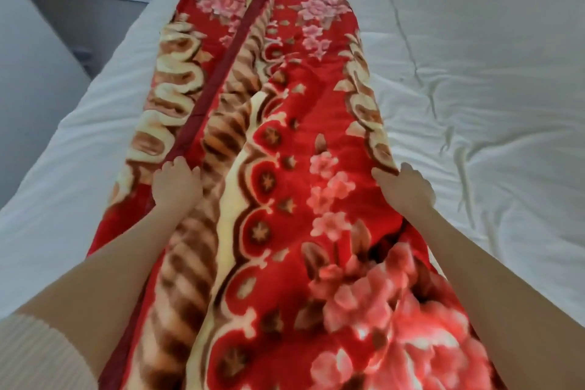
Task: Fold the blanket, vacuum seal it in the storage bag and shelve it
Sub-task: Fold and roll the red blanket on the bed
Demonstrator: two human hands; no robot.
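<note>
We press our left hand (177, 185), fingers spread, and right hand (406, 188), gripping the right edge, on the lengthwise-folded blanket (285, 142); bagging, sealing, shelving remain.

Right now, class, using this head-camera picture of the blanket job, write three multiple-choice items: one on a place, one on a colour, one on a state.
1. Where does the red floral blanket lie?
A. on the white bed sheet
B. on a shelf
C. on the floor

2. What colour is the blanket's edge binding?
A. blue
B. dark red
C. white

3. How is the blanket now?
A. rolled up
B. sealed in a bag
C. folded into a long strip

Answers: 1 A, sheet shows on both sides of it. 2 B, a maroon band runs past the left hand. 3 C, the right hand rests at its narrow edge.
</note>
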